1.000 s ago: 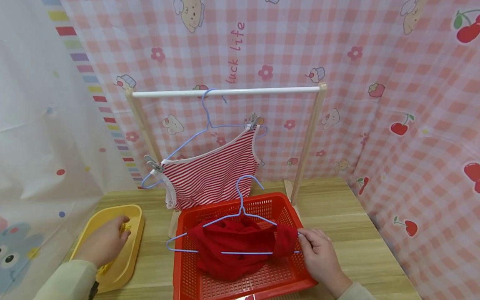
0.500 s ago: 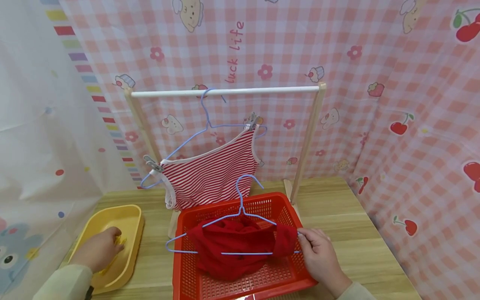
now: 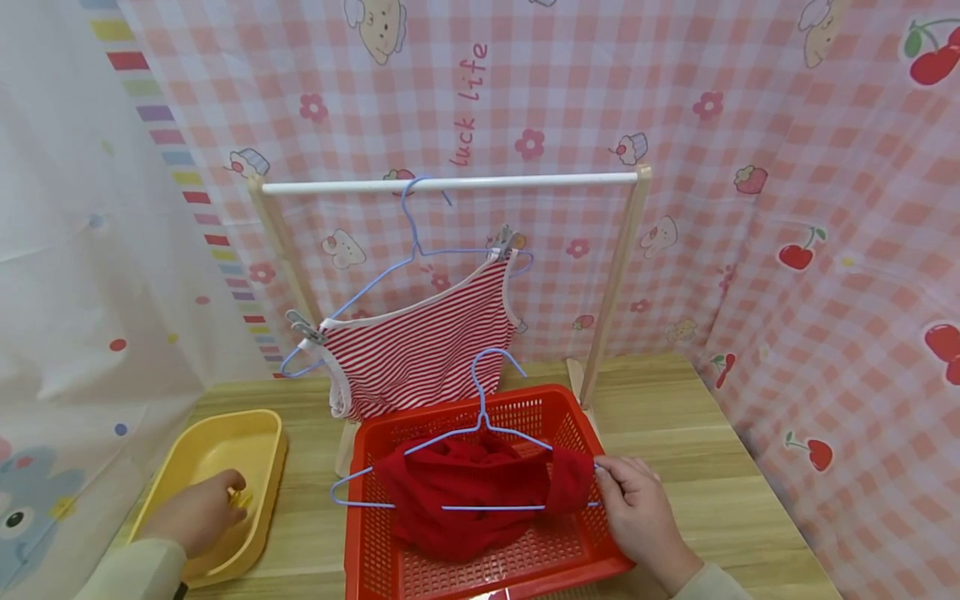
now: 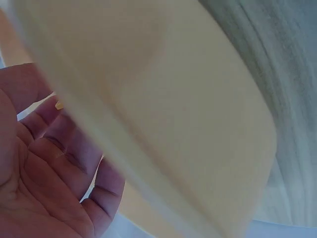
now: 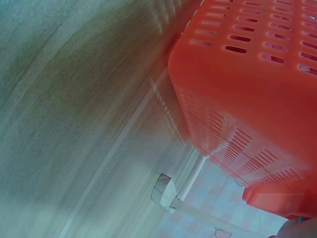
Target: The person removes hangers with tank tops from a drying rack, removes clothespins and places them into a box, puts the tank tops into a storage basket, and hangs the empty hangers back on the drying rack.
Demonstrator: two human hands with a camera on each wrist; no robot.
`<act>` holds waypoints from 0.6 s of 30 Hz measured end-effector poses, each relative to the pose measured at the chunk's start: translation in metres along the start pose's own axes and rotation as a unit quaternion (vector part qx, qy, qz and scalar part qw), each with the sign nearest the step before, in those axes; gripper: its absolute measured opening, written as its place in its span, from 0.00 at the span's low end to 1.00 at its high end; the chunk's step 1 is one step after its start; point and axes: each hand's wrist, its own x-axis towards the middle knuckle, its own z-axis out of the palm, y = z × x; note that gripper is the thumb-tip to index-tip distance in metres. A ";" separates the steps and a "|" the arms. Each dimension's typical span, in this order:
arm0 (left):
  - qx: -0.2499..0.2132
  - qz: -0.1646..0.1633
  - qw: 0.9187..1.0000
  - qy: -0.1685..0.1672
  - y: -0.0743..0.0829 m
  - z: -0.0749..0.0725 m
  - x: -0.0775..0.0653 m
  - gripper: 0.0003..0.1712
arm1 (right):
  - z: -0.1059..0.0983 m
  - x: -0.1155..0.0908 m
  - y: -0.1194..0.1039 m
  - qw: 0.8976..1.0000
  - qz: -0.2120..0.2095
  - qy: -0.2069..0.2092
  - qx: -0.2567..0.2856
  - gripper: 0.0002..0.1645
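Observation:
My left hand (image 3: 197, 512) reaches into the yellow tray (image 3: 272, 492) on the left, thumb and fingertips pinching a small yellow clothespin (image 3: 240, 498) that is mostly hidden. In the left wrist view its fingers curl beside the tray wall (image 4: 163, 124). My right hand (image 3: 645, 517) grips the right end of a blue wire hanger (image 3: 483, 423) between thumb and fingers. A red garment (image 3: 480, 500) is draped on this hanger, its right end folded over the wire near my fingertips. Both overlap the red plastic basket (image 3: 581, 433) in the head view.
Behind the basket stands a rack with a white rod (image 3: 525, 181) and wooden legs. From it hangs another blue hanger (image 3: 375, 281) with a red-striped top (image 3: 427, 350), fastened by grey clothespins (image 3: 306, 327). Patterned curtains (image 3: 570, 100) enclose the wooden table (image 3: 690, 450).
My left hand has drawn back toward me within the yellow tray, fingers closing in on the yellow clothespin. The right hand, hanger and red garment stay in place.

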 end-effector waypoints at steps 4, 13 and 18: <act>0.002 -0.010 1.000 -0.008 -0.001 0.006 0.000 0.24 | 0.000 0.000 0.000 1.000 0.004 -0.003 0.000 0.13; 0.009 -0.030 0.999 -0.035 0.005 0.013 -0.006 0.20 | 0.000 0.000 -0.002 1.000 0.005 -0.002 -0.003 0.12; 0.009 -0.027 0.999 -0.033 0.005 0.016 -0.008 0.18 | -0.001 0.000 -0.003 1.000 0.015 -0.007 -0.007 0.12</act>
